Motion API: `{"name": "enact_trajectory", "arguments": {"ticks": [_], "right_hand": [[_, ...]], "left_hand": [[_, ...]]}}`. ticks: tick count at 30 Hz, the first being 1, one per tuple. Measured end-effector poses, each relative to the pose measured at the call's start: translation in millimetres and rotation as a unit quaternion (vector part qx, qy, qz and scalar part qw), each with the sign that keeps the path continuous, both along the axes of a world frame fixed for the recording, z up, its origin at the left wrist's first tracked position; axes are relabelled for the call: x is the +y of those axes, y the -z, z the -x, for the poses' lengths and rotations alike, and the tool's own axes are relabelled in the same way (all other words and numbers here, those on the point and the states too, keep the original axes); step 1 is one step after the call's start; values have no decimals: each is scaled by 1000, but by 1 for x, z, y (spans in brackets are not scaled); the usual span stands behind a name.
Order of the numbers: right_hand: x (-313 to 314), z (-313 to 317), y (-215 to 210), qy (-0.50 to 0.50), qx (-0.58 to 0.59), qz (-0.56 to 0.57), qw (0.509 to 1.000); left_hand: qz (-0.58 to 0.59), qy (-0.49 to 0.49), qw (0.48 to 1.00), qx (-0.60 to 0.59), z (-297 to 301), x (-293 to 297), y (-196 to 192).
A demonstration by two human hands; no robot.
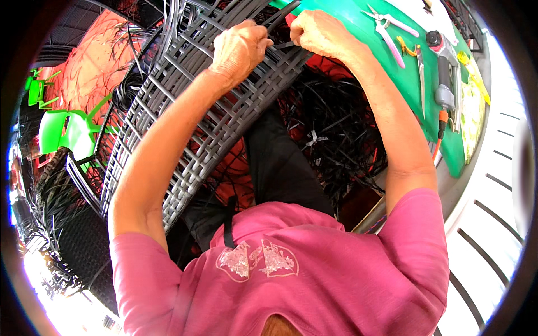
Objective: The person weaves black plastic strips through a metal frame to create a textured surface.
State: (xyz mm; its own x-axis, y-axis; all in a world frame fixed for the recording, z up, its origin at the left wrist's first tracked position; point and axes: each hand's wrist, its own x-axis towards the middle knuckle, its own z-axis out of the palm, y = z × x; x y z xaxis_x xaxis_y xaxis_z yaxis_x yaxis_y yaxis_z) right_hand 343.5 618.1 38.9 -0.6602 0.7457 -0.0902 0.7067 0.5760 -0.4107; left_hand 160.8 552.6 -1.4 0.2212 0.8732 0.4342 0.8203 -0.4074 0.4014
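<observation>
Touching woven panel (246, 106), left hand (241, 50); right hand (319, 33) probably pinching strip (283, 43).

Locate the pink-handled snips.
The pink-handled snips lie at the head view's upper right, on the green surface, between the right hand and the grey tool.

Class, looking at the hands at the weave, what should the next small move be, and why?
Perhaps draw a loose strip snug: the left hand and right hand are at the weave's upper edge, fingers curled, and long ends jut out there. Their exact grip is hidden.
</observation>
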Motion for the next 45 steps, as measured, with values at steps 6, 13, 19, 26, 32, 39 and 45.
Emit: {"name": "enact_trajectory", "arguments": {"ticks": [6, 13, 19, 26, 32, 39, 45], "right_hand": [[-2, -7, -1, 9, 82, 17, 996], [-53, -20, -8, -103, 214, -229, 944], [-70, -36, -46, 45, 379, 382, 842], [-50, -34, -26, 124, 285, 252, 916], [-28, -22, 11, 78, 138, -25, 987], [-23, -19, 10, 51, 106, -22, 993], [-18, -12, -1, 81, 83, 104, 988]], "left_hand": [[494, -162, 738, -429, -28, -16, -29], [445, -68, 601, -660, -28, -30, -35], [296, 67, 829, -470, -19, -49, -74], [300, -51, 808, -505, -24, -34, -24], [-24, 117, 990, 71, -5, 5, 11], [158, 171, 972, 8, 3, 18, 1], [72, 181, 967, 166, 6, 19, -4]]}}
